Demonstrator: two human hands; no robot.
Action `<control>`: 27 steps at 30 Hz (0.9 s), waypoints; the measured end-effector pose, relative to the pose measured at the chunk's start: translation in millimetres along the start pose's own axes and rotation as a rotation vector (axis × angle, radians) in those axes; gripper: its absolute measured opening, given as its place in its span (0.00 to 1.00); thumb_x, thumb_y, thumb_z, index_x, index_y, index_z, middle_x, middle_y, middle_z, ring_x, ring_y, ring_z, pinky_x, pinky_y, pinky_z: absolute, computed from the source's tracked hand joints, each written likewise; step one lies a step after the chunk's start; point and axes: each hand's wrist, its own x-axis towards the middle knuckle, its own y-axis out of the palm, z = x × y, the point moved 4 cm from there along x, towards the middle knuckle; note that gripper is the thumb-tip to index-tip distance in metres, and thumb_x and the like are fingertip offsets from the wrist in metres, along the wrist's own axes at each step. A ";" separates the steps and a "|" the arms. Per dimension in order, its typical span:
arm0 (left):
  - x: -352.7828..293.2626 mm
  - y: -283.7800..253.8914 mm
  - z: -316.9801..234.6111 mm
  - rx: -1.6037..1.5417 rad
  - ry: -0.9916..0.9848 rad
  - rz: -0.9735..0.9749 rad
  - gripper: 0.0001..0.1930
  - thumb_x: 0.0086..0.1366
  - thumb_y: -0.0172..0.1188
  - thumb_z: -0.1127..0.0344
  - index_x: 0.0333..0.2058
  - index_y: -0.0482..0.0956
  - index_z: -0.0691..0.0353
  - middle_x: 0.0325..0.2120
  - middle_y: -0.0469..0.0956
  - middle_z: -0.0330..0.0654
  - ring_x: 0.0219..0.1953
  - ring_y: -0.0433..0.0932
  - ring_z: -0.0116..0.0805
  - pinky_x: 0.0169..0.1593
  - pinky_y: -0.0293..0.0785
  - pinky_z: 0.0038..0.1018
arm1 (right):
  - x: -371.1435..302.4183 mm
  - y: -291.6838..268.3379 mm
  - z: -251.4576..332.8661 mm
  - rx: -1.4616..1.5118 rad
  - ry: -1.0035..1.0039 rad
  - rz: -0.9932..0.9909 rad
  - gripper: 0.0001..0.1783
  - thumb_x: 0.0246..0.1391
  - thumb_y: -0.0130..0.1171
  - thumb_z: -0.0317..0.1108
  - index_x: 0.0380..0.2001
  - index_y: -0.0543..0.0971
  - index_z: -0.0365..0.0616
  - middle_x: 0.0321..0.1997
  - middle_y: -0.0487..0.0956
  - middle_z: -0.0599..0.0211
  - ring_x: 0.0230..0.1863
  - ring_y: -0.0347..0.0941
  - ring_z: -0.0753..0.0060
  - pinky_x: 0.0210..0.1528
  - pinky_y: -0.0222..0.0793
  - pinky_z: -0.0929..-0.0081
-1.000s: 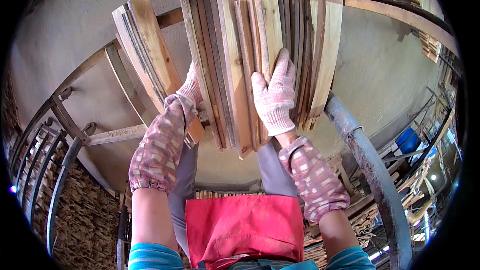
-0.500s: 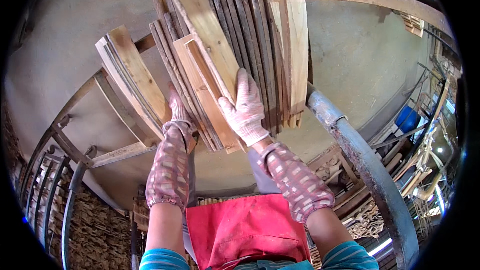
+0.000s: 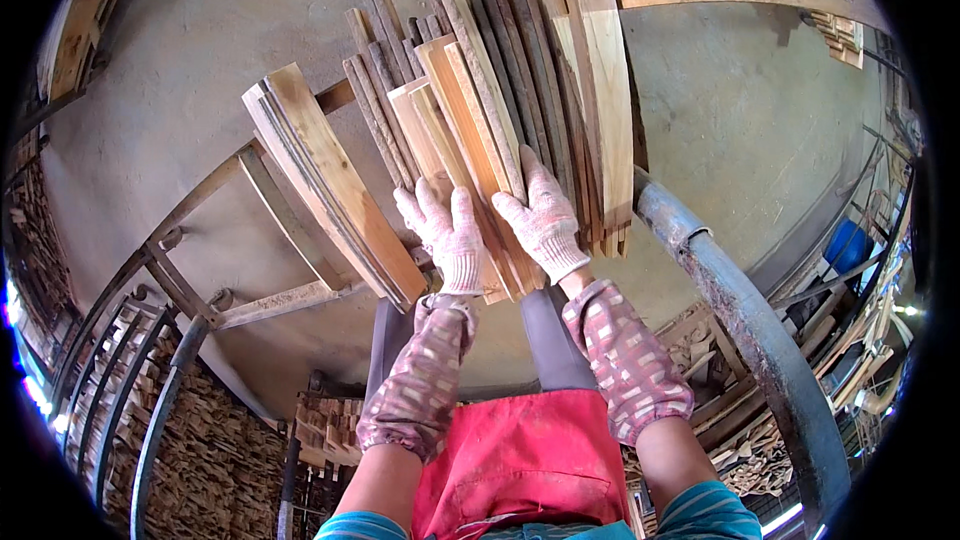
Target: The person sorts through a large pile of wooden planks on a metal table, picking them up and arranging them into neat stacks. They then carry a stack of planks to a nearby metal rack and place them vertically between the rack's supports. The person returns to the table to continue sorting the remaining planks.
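Note:
My left hand (image 3: pixel 447 240), in a pale knitted glove, lies on the near ends of several pale boards (image 3: pixel 460 120), with fingers stretched and thumb apart. Beside it my right hand (image 3: pixel 548 225), gloved alike, has its thumb and fingers on either side of a long wooden board (image 3: pixel 465 30) standing on edge. That board leans among a row of upright-edged boards, several with dark, rough edges (image 3: pixel 500 60). Wide pale boards (image 3: pixel 610 100) close the row on the right. A separate bundle of boards (image 3: pixel 325 180) lies left of my hands. The undersides of the held boards are hidden.
A frame with wooden crossbars (image 3: pixel 290 225) carries the boards. A thick rusty metal pipe (image 3: pixel 740 310) curves along the right. Stacked wood pieces (image 3: pixel 200 450) fill a barred rack at lower left. A blue round object (image 3: pixel 848 245) and cluttered sticks stand at far right.
My left hand has come from beside the left boards onto the middle ones. The board in my right hand has dropped from a slant into the row, turned on edge. The view has shifted.

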 end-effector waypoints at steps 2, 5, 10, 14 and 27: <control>-6.5 -3.4 -24.6 -0.407 -0.127 0.057 0.31 0.71 0.60 0.62 0.68 0.61 0.65 0.72 0.52 0.59 0.74 0.52 0.48 0.74 0.48 0.40 | -4.6 -11.3 1.8 -0.115 0.109 0.075 0.44 0.58 0.63 0.48 0.70 0.60 0.38 0.69 0.69 0.44 0.69 0.65 0.44 0.68 0.64 0.55; -26.4 -6.9 -61.7 -0.932 -0.349 0.220 0.29 0.71 0.59 0.69 0.67 0.62 0.64 0.66 0.65 0.50 0.69 0.63 0.40 0.70 0.57 0.32 | -25.2 -19.0 4.0 -0.521 0.149 0.189 0.41 0.61 0.58 0.49 0.71 0.59 0.38 0.68 0.70 0.46 0.69 0.66 0.46 0.68 0.65 0.56; -27.5 -2.8 -54.2 -0.984 -0.325 0.408 0.30 0.70 0.60 0.72 0.69 0.62 0.65 0.65 0.68 0.50 0.68 0.66 0.38 0.69 0.62 0.31 | -43.4 -30.3 3.7 -0.541 0.102 0.087 0.60 0.47 0.71 0.62 0.71 0.55 0.34 0.72 0.63 0.41 0.70 0.63 0.40 0.70 0.62 0.54; 4.2 -39.2 -30.7 -0.647 0.052 0.329 0.34 0.64 0.63 0.80 0.68 0.64 0.65 0.65 0.70 0.50 0.68 0.67 0.43 0.72 0.61 0.36 | -31.7 4.5 10.1 -0.422 0.117 -0.210 0.61 0.39 0.78 0.52 0.68 0.56 0.33 0.65 0.68 0.39 0.64 0.67 0.37 0.64 0.67 0.51; 139.0 -112.9 144.4 -0.136 -0.363 0.193 0.64 0.54 0.76 0.50 0.75 0.36 0.64 0.71 0.55 0.59 0.72 0.58 0.51 0.73 0.54 0.37 | -49.7 -59.3 -26.2 -0.229 0.139 -0.378 0.54 0.40 0.77 0.42 0.67 0.61 0.35 0.61 0.73 0.34 0.61 0.72 0.36 0.64 0.69 0.52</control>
